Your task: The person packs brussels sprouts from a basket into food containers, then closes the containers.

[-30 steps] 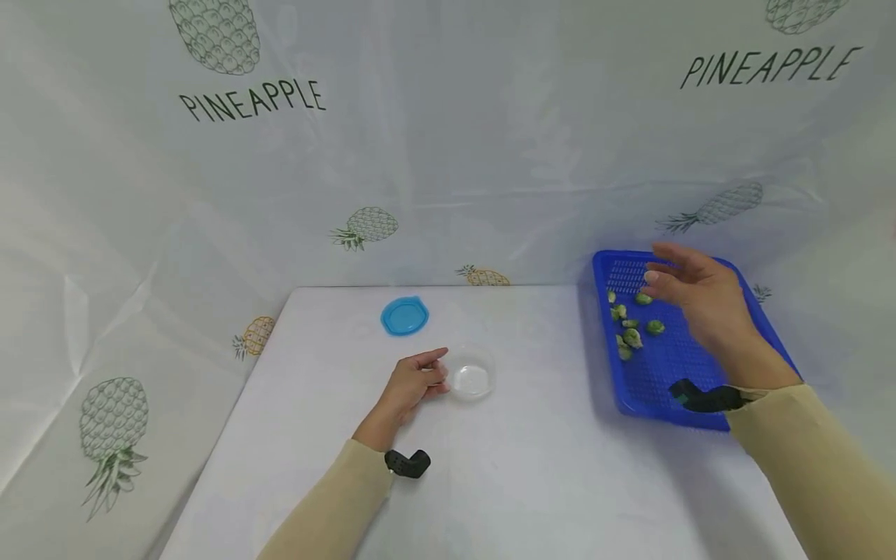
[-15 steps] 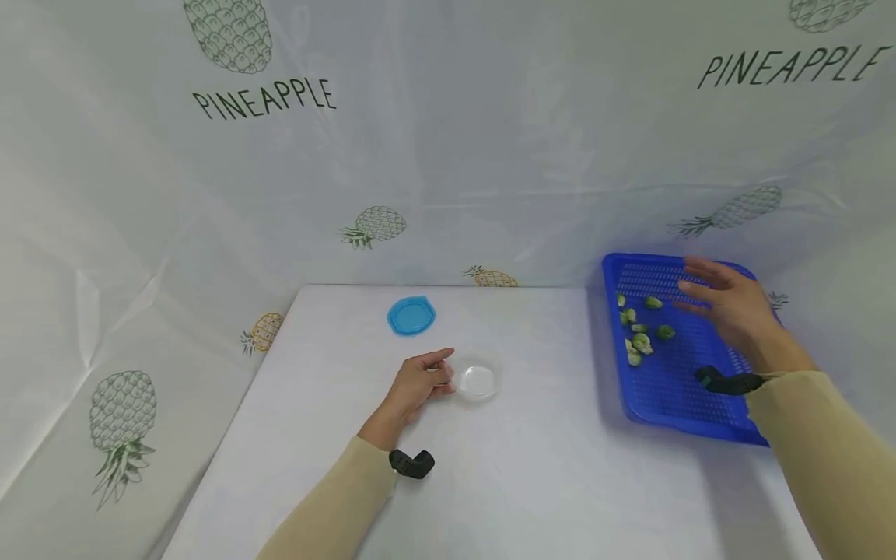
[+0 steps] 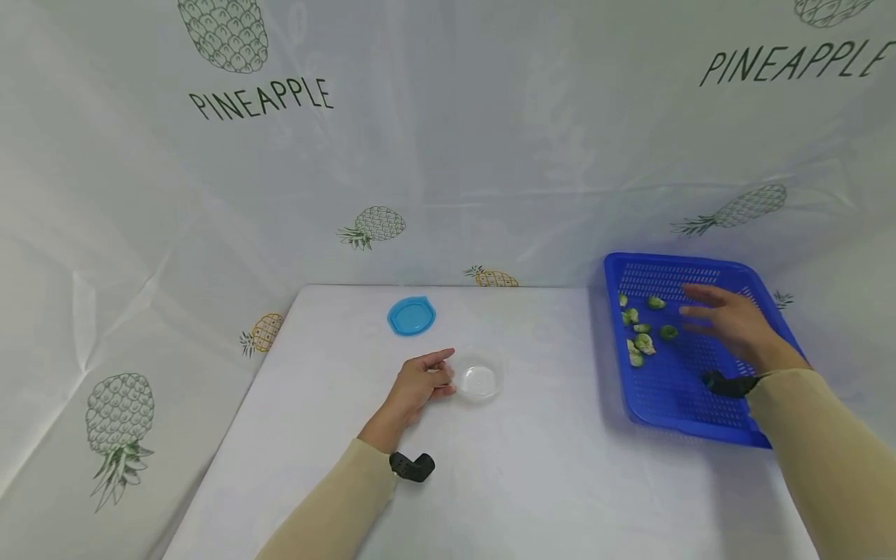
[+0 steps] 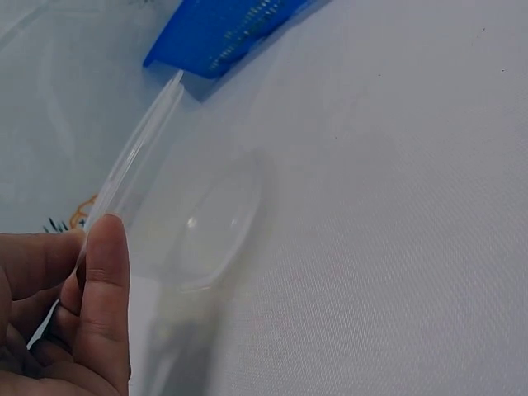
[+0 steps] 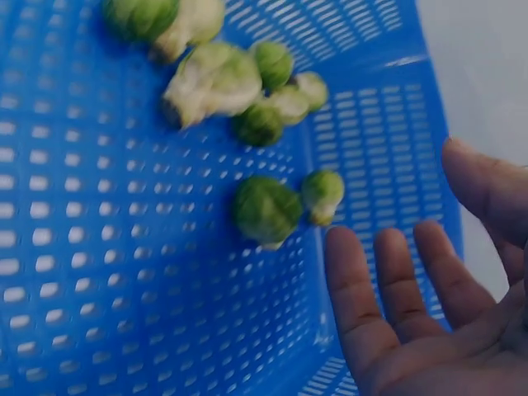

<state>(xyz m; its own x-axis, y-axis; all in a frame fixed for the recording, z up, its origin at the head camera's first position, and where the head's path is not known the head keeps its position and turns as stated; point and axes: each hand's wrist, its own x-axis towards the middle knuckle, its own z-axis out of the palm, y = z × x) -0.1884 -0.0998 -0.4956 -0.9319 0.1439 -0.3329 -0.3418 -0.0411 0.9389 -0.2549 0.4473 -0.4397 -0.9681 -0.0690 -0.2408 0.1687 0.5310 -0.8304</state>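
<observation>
My left hand (image 3: 418, 383) pinches the rim of a small clear plastic container (image 3: 479, 379) that stands on the white table. In the left wrist view, the thumb and fingers (image 4: 106, 285) meet at the edge of this container (image 4: 219, 219). Over the blue basket (image 3: 672, 397) at the right, my right hand (image 3: 731, 317) hangs with its fingers spread and holds nothing. Several green Brussels sprouts (image 3: 644, 344) lie along the basket's left side. The right wrist view has a Brussels sprout (image 5: 268, 210) just beyond the fingertips (image 5: 343, 241), apart from them.
A light blue lid (image 3: 411, 316) lies flat on the table (image 3: 532, 482), behind the container and a little to its left. White sheeting with pineapple prints (image 3: 490, 155) rises behind the table and along its sides.
Over the basket, my right hand has moved rightward and lower, its fingers staying apart. The left hand keeps its hold on the container's rim. The head view has shifted slightly.
</observation>
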